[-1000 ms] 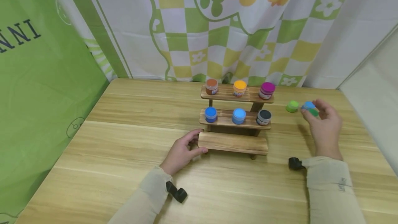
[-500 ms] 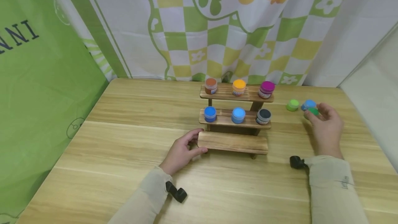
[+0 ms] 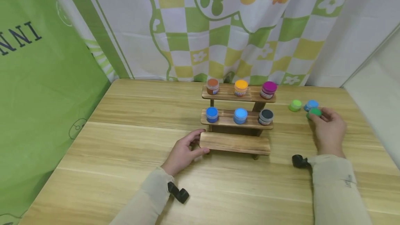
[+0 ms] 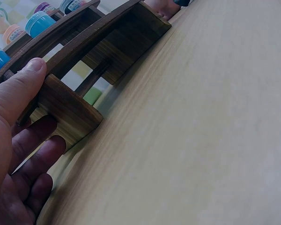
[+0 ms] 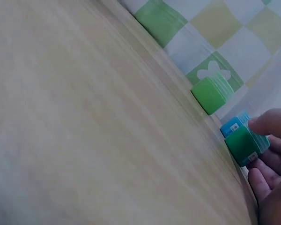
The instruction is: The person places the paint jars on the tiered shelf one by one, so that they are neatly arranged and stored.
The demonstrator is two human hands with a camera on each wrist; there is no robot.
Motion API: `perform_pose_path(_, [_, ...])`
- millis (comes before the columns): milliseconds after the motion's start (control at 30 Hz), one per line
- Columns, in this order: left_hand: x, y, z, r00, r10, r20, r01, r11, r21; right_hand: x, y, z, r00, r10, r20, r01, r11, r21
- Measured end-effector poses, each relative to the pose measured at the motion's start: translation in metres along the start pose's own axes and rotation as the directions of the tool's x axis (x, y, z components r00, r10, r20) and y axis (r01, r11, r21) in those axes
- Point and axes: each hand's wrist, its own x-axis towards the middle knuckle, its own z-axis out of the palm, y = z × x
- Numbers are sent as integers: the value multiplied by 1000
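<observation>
My right hand (image 3: 330, 133) pinches a small dark green paint jar (image 3: 314, 113) at the right of the table. In the right wrist view that green jar (image 5: 247, 145) sits low at the tabletop, thumb and fingers at its sides. Just behind it stands a light blue jar (image 3: 311, 105), with a lime green jar (image 3: 295, 105) to their left. My left hand (image 3: 182, 151) holds the left end of a three-tier wooden stand (image 3: 234, 143) at its lowest, bare shelf. The left wrist view shows the thumb on the shelf's corner (image 4: 49, 70) and the fingers beside the side support.
The stand's top shelf carries brown (image 3: 213, 86), orange (image 3: 241, 88) and purple (image 3: 268, 90) jars. Blue (image 3: 211, 114), light blue (image 3: 240, 116) and black (image 3: 265, 117) jars fill the middle one. A checkered curtain (image 3: 197, 37) hangs behind the wooden table (image 3: 125, 131).
My right hand has shifted slightly right and toward me, its fingers coming round the dark green jar. The left hand keeps its place on the stand.
</observation>
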Motion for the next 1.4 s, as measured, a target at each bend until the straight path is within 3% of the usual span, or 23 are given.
perform_pose_path(100, [1, 0, 1, 1000, 0, 4, 0, 1000, -5, 2, -1, -1, 1000, -7, -4, 6, 997, -71])
perform_pose_path(233, [1, 0, 1, 1000, -2, 4, 2, 1000, -9, 2, -1, -2, 1000, -1, -5, 1, 999, -48])
perform_pose_path(400, [0, 0, 0, 1000, -18, 4, 18, 1000, -9, 0, -1, -1, 1000, 11, -16, -10, 998, 69])
perform_pose_path(633, [0, 0, 0, 1000, -21, 7, 21, 1000, -12, -7, -2, -2, 999, 26, -23, -20, 972, 235])
perform_pose_path(767, [1, -1, 0, 1000, -15, 2, 15, 1000, -12, -13, -7, -2, 1000, 9, -24, -3, 974, 225])
perform_pose_path(933, [0, -2, 0, 1000, -11, 0, 11, 1000, -2, -20, -13, -4, 1000, -26, -1, 26, 990, 141])
perform_pose_path(1167, [0, -1, 0, 1000, -11, -2, 11, 1000, -8, -30, -23, -5, 995, -97, 5, 97, 994, -57])
perform_pose_path(1400, [0, -3, 0, 1000, -8, -1, 8, 1000, -13, -44, -39, -2, 990, -142, 10, 142, 990, 23])
